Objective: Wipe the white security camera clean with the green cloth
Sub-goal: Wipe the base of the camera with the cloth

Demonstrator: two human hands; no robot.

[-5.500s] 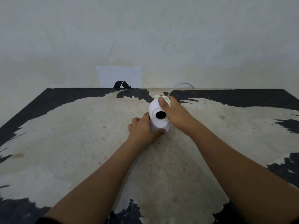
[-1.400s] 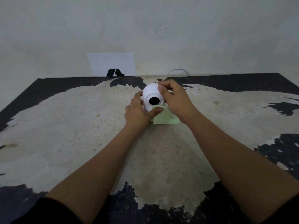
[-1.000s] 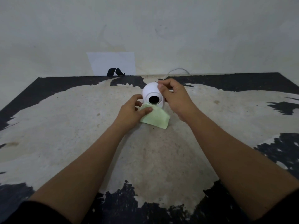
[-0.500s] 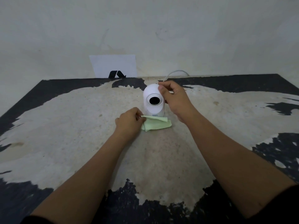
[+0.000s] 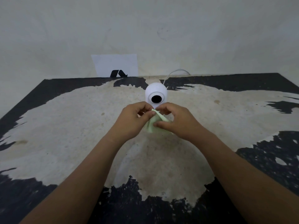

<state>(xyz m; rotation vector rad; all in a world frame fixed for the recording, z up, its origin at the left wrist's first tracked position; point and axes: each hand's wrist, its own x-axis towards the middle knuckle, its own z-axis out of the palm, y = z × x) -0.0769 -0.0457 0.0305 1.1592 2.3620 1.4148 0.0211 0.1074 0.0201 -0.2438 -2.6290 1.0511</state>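
Far back, saw a plain pale wall (image 5: 194, 29). Saw a white sheet of paper (image 5: 115, 64) leaning on it, with a black mark (image 5: 118, 73) at its bottom edge. Looked down on a worn worktop (image 5: 64, 126), black round the edges and pale and rough in the middle.

Found the white security camera (image 5: 156, 92) standing upright near the back middle of the worktop, with its round black eye (image 5: 156, 98) facing this way. Saw a thin white cable (image 5: 176, 72) looping up behind it toward the wall.

Found the left hand (image 5: 131, 121) and the right hand (image 5: 178, 122) close together, just in front of the camera. Could not tell if either one touched it.

Found the green cloth (image 5: 152, 126) between the two hands, crumpled, with one fold sticking up. Saw the left fingers (image 5: 145, 113) curled shut, pinching the top edge of the cloth. Saw the right fingers (image 5: 163, 109) bent round the cloth too, with the thumb pressed on its lower part. Could not tell if the bottom of the cloth touched the worktop.

Could not see the foot of the camera, hidden behind the hands. Saw both bare forearms reaching in from the bottom corners.
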